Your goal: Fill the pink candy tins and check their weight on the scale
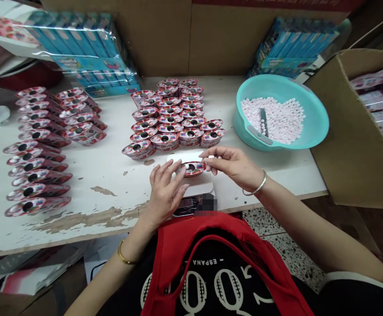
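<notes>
Red-printed tin sits on the digital scale directly beneath your left hand, whose fingers lie spread on it, resting rather than clenched. Your right hand pinches a small pale piece between thumb and fingertips. Beyond those right fingertips, a teal bowl holds a broad heap of pale pink candies. Ahead of your fingers stands a block of filled-looking tins, and further left lie more rows of tins. How many remain unfilled, you cannot tell.
</notes>
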Tool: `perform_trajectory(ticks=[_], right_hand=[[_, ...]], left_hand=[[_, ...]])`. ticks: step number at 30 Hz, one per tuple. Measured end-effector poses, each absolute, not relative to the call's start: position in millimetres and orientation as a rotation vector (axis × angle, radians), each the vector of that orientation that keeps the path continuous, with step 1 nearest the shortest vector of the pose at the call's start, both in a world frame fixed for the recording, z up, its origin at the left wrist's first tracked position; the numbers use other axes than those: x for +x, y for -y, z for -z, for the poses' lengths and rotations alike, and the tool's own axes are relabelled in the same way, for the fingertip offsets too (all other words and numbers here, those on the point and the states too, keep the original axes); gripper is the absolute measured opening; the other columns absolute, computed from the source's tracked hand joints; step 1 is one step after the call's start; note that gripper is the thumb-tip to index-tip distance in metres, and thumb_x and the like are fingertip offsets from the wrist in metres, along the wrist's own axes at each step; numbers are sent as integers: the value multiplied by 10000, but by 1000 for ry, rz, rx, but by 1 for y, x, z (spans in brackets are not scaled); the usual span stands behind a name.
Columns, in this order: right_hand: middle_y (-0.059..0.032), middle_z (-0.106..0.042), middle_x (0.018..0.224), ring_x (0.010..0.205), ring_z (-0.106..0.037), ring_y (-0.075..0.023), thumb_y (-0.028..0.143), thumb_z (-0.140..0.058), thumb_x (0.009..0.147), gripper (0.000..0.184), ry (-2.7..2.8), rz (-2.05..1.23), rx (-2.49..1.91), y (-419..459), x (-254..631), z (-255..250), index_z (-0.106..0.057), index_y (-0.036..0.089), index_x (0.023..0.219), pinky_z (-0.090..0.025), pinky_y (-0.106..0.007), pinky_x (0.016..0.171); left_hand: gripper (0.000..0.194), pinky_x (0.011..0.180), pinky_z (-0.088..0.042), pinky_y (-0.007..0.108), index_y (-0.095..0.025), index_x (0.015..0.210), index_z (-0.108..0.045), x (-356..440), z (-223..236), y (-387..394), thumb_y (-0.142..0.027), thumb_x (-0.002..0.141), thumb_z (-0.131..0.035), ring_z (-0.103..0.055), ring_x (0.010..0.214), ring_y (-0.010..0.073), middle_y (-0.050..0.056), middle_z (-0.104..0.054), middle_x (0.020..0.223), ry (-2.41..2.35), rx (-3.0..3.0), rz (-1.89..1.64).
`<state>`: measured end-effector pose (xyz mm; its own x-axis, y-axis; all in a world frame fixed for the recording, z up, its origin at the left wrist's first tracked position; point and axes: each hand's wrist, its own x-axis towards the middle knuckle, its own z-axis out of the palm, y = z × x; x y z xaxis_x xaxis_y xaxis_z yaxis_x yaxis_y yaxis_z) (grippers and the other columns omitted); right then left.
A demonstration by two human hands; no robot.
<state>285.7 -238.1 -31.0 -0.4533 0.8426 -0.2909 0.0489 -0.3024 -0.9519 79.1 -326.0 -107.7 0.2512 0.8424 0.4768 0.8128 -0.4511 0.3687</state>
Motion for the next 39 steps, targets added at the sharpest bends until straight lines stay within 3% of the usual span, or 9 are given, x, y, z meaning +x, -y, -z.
perform_trajectory(ticks=[3,7,15,21,26,34,39], right_hand=[[26,-625,696,555,-504,-57,203,-683,792,118,1467,-1784,-1143,235,274,33,-685,134,888,-458,-225,600],[7,-655,724,576,-534,-77,148,-620,812,137,1681,-1686,-1131,234,262,39,-698,135,924,-475,-236,603],[-70,-712,948,911,-633,-163,95,-586,823,167,2035,-1276,-1127,236,262,37,-724,149,899,-487,-325,852],[-26,-672,829,650,-542,-88,224,-678,794,159,1442,-1761,-1153,238,270,28,-710,155,934,-441,-235,597],[-28,-670,858,600,-471,-49,164,-735,689,215,918,-1831,-1204,242,303,30,-706,155,902,-346,-171,473],[-12,-652,799,579,-481,-32,137,-764,618,266,515,-1750,-1294,265,358,89,-670,155,867,-385,-103,460],[-24,-655,777,578,-529,-55,187,-780,617,249,378,-1726,-1280,283,359,113,-689,148,846,-421,-126,458]], left_hand=[[457,1158,-223,521,-255,1366,-476,82,107,322,-296,917,-552,-380,1395,266,116,-488,1450,-1609,2460,-992],[449,1118,-299,496,-242,1326,-513,73,105,324,-292,888,-596,-444,1337,270,129,-538,1368,-1723,2328,-1135],[393,1069,-361,463,-238,1277,-548,58,113,339,-290,890,-588,-499,1268,265,125,-564,1306,-1799,2198,-1137],[375,1058,-381,453,-233,1269,-556,53,119,346,-282,897,-575,-515,1248,257,127,-569,1291,-1848,2114,-1162],[357,1062,-384,436,-229,1256,-569,42,126,353,-302,906,-565,-521,1241,243,119,-577,1282,-1917,2020,-1161],[367,1046,-403,428,-228,1261,-561,46,114,342,-296,900,-582,-535,1217,237,121,-575,1277,-1843,2094,-1159],[638,1024,-410,458,-208,1406,-426,69,95,312,-409,844,-651,-513,1234,298,168,-529,1344,-1621,2407,-950]])
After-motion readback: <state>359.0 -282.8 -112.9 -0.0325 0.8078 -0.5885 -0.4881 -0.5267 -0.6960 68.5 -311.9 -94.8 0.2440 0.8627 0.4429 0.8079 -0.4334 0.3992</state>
